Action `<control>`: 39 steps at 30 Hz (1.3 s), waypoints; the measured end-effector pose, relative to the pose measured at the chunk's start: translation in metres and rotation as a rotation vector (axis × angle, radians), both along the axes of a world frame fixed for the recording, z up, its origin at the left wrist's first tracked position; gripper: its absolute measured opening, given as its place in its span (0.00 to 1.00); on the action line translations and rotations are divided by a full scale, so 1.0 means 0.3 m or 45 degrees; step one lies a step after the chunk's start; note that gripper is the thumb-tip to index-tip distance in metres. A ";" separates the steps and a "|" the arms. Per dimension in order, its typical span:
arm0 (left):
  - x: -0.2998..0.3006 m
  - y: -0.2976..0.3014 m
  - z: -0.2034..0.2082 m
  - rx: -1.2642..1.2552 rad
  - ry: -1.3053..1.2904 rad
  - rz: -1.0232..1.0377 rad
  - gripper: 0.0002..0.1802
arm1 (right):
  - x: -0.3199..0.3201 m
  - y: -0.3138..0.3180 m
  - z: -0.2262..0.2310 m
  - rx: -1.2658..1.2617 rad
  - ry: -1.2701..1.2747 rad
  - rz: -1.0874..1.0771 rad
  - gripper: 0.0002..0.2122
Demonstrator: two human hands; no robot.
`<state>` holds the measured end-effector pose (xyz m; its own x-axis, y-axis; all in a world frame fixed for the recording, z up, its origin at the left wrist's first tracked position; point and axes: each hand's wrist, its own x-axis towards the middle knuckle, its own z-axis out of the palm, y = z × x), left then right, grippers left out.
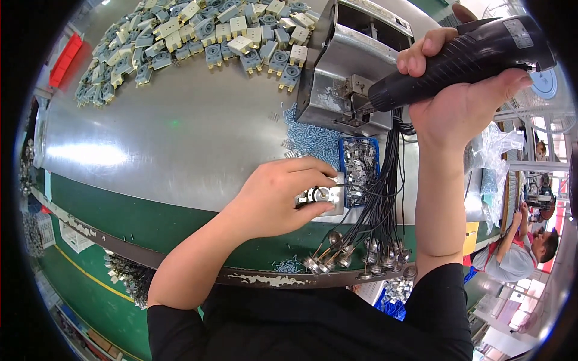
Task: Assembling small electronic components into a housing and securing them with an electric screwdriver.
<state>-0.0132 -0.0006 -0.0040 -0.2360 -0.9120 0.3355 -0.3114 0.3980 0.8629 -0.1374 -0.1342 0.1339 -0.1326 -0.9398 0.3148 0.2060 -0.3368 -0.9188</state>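
My right hand is wrapped round a black electric screwdriver. Its tip points left, at a small block on the front of a metal screw-feeder-like box. Lower down, my left hand closes thumb and fingers round a small round metal part with a black ring. That part sits on a small metal plate at the table's near edge, and a black wire runs from it to the right. The fingers partly hide it.
Loose screws lie behind my left hand, beside a blue tray of small metal clips. A bundle of black wires hangs down to round metal ends. Grey-and-cream switch-like blocks are heaped at the back. A co-worker sits at right.
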 end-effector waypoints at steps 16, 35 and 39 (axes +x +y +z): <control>0.001 0.019 0.002 0.035 0.031 0.005 0.17 | -0.159 -0.134 -0.076 -0.304 0.020 0.809 0.56; 0.007 0.036 -0.026 0.111 -0.008 0.045 0.16 | -0.101 0.210 -0.104 -0.153 0.006 1.156 0.58; 0.007 0.034 -0.026 0.109 0.003 0.035 0.16 | -0.104 0.208 -0.118 -0.148 0.006 1.140 0.58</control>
